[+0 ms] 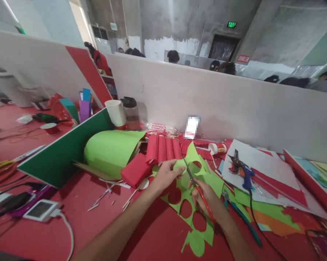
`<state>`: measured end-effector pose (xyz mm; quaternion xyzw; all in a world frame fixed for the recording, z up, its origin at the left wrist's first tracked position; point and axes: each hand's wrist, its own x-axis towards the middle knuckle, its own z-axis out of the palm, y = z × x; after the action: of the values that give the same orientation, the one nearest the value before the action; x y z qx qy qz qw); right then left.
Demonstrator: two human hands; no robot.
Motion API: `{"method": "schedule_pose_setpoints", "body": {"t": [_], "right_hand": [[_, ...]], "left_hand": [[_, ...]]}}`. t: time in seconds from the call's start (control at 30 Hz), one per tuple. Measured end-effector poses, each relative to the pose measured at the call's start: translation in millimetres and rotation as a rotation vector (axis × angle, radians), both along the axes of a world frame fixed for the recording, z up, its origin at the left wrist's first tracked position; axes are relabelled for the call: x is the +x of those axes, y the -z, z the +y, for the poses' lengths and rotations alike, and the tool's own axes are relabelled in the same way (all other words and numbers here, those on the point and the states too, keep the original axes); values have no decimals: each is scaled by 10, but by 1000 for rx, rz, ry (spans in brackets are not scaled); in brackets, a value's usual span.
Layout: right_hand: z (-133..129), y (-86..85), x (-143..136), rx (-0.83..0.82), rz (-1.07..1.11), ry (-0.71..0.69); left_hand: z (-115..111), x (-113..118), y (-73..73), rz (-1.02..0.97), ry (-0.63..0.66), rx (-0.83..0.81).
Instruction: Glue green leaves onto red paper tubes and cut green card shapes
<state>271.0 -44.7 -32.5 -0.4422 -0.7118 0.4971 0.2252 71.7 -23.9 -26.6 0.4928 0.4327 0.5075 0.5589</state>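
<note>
My left hand [167, 175] pinches a small rounded piece of green paper [180, 167] between thumb and fingers. My right hand [204, 195] is wrapped round the red-handled scissors [203, 200], whose blades point up and left beside that piece. Under and around both hands lies a green paper sheet [185, 186] with several round holes cut through it. The red tabletop shows through the holes. A loose-edged green lobe [196, 243] hangs at the sheet's near end.
Red rolled paper [166, 149] and a red block [136, 170] lie left of the hands. A blue glue gun [246, 175] and pliers [242, 215] are at the right. A green roll [110, 150], cup [115, 113] and bottle [131, 115] stand back left. A phone [192, 127] leans on the partition.
</note>
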Motion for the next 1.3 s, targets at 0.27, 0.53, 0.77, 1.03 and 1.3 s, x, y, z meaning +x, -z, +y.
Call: {"method": "schedule_pose_setpoints", "body": {"t": [0.27, 0.53, 0.77, 1.03, 1.3], "right_hand": [[2, 5, -8, -55, 8, 42], [47, 100, 17, -83, 22, 54], [16, 20, -6, -136, 23, 69], [26, 22, 5, -147, 3, 60], [-2, 0, 22, -115, 8, 12]], "left_hand": [[10, 0, 20, 7, -7, -4], [21, -2, 52, -26, -25, 7], [13, 6, 29, -73, -42, -14], [33, -15, 46, -44, -27, -4], [60, -53, 69, -9, 7, 5]]}}
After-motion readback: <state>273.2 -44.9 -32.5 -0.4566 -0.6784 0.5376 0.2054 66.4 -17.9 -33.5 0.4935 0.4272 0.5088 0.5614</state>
